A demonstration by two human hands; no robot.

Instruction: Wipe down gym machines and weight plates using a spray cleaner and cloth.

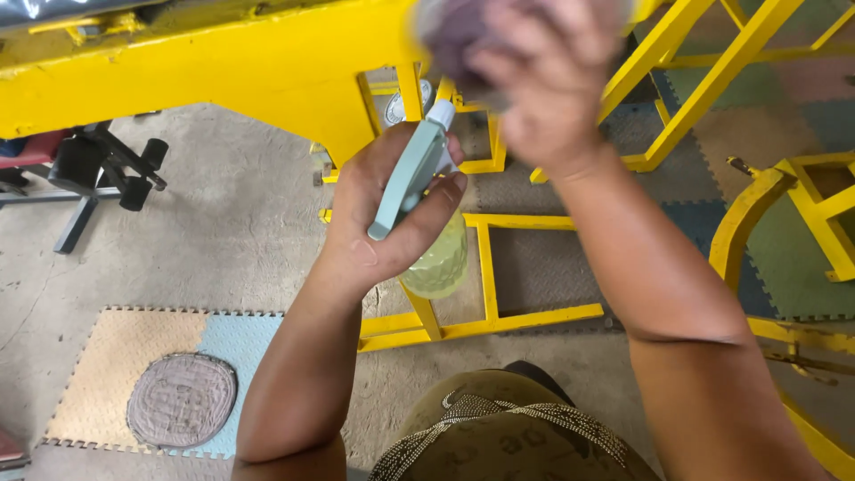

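At frame centre the left hand is clamped around a spray bottle, roughly half full of yellowish liquid. Beyond, top centre, the blurred right hand grips a purplish cloth against the yellow frame. Wiping appears underway; extent cleaned cannot be judged.

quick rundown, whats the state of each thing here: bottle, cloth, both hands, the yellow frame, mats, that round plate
spray bottle: upright, held, holds yellowish liquid
left hand: closed around the spray bottle
cloth: bunched, blurred, gripped against the frame
right hand: closed on the cloth, blurred
yellow metal frame: painted, standing on the floor
foam mats: flat on the concrete, interlocked
round weight plate: lying flat on the mats
black bench stand: upright, apart from the hands
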